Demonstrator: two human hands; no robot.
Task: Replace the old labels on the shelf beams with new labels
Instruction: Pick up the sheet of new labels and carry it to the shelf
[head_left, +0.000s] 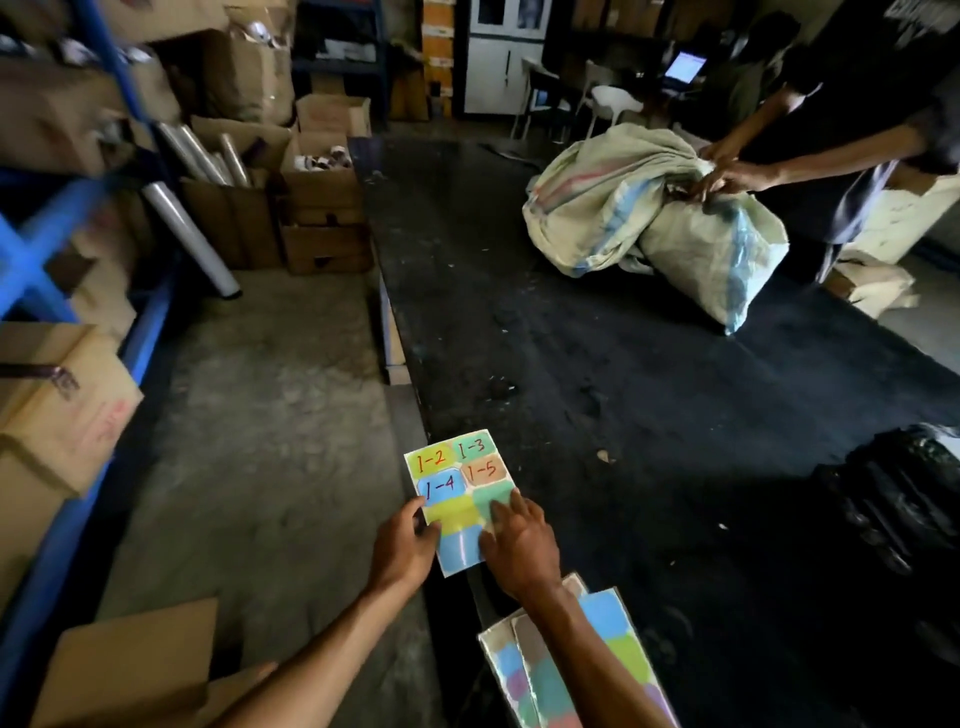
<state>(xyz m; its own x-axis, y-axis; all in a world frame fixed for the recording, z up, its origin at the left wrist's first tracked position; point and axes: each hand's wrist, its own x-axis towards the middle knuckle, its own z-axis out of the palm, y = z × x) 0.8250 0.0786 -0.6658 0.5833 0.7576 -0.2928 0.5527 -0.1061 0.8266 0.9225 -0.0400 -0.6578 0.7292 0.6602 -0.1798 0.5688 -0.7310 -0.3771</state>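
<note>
A sheet of coloured labels (457, 478) lies on the near edge of a dark table (623, 389), marked 1-2, 1-3, 1-4 and 1-5 in red. My left hand (405, 551) holds the sheet's left edge with the thumb on top. The fingers of my right hand (519, 545) lie straight on the sheet's right side, over a green label. More label sheets (613, 654) lie under my right forearm. The blue shelf beams (41, 260) stand at the far left, blurred; any labels on them cannot be made out.
Cardboard boxes (57, 410) fill the blue rack and the floor at the back left, with rolls of film (192, 234). Across the table another person's hands (727, 171) grip a large woven sack (665, 218). A black bag (898, 499) sits at the right.
</note>
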